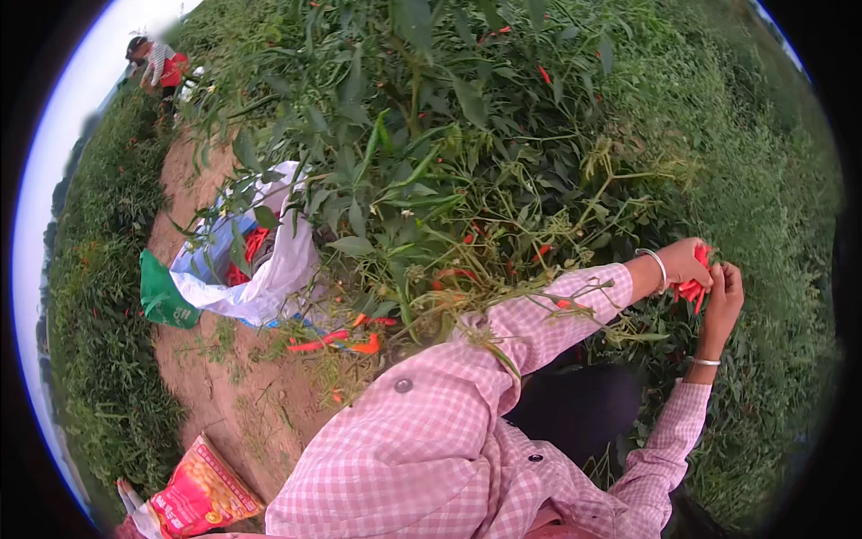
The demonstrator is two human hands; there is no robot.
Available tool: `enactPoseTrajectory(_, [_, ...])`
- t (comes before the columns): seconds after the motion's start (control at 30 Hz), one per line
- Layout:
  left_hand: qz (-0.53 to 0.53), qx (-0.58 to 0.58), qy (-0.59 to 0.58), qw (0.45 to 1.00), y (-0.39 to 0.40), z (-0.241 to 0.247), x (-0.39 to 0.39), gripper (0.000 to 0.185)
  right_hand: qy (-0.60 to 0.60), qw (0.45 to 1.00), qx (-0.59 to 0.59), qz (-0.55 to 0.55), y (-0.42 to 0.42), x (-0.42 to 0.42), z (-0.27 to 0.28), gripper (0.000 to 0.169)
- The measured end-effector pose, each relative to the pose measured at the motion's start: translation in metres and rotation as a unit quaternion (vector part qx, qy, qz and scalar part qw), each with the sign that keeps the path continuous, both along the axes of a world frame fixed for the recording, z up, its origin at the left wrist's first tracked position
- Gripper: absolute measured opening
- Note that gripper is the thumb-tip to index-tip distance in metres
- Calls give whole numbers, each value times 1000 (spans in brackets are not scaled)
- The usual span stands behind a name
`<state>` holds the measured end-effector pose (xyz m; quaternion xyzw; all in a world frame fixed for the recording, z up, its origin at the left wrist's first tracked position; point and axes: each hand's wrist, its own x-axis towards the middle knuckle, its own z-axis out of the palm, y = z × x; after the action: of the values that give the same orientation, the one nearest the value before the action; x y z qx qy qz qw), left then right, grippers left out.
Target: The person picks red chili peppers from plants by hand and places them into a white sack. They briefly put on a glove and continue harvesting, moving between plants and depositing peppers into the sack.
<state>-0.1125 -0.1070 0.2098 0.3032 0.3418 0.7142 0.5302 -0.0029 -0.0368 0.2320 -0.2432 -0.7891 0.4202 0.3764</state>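
Observation:
At the right, my left hand (681,263) is closed around a bunch of red chili peppers (692,290), several of them hanging below its fingers. Close against the bunch, my right hand (727,293) has its fingers raised; whether it grips a pepper is unclear. Both wrists wear a light bangle, and the sleeves are pink checked cloth. Chili plants (417,175) with green and red pods stand in front of me. To the left, an open white woven sack (296,259) with a blue inside holds picked red chili peppers (256,242) and something dark.
A green bag (161,290) lies beside the sack on the dirt path (222,377). A printed red and yellow bag (205,488) is at the lower left. Stems with red peppers (320,341) lean over my left sleeve. Another person (160,64) bends over plants at the far upper left.

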Motion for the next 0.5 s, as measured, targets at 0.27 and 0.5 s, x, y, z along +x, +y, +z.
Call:
enactPoseTrajectory(0.27, [90,21,-30,995,-43,1,17,41,91,984,-144,57,-15,-5,-6,13])
enactPoseTrajectory(0.5, [82,-31,68,994,-48,-10,29,48,75,978,-137,138,-6,26,-16,29])
